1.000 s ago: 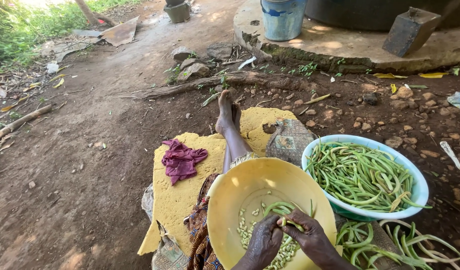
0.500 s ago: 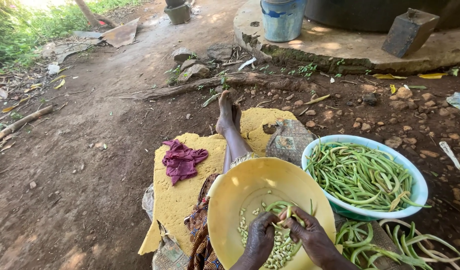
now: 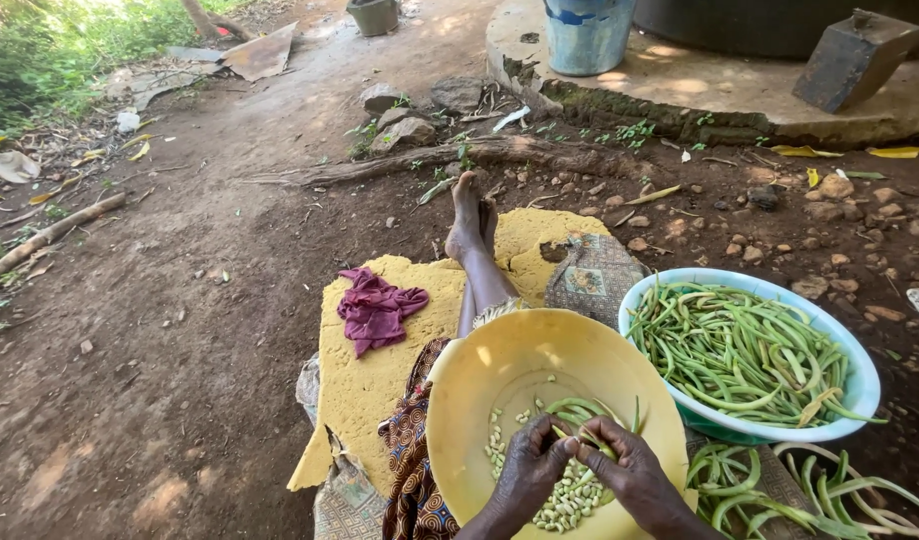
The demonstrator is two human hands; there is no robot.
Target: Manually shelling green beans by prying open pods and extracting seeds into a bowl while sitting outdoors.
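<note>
A yellow bowl (image 3: 500,360) rests on my lap with pale shelled beans (image 3: 570,495) and a few green pods inside. My left hand (image 3: 528,472) and my right hand (image 3: 630,470) meet over the bowl, both pinching one green bean pod (image 3: 572,432) between the fingertips. To the right stands a light blue basin (image 3: 860,395) heaped with whole green bean pods (image 3: 740,350). Empty green pods (image 3: 780,490) lie on the ground by my right arm.
I sit on a yellow foam mat (image 3: 370,380) with my legs stretched out; a purple cloth (image 3: 375,310) lies on it. Bare dirt is all around, with stones, a tree root (image 3: 460,155), a concrete slab (image 3: 700,90) and a blue bucket (image 3: 588,35) ahead.
Both hands have shifted slightly left and lower in the bowl while working the pod. The basin and mat have not moved.
</note>
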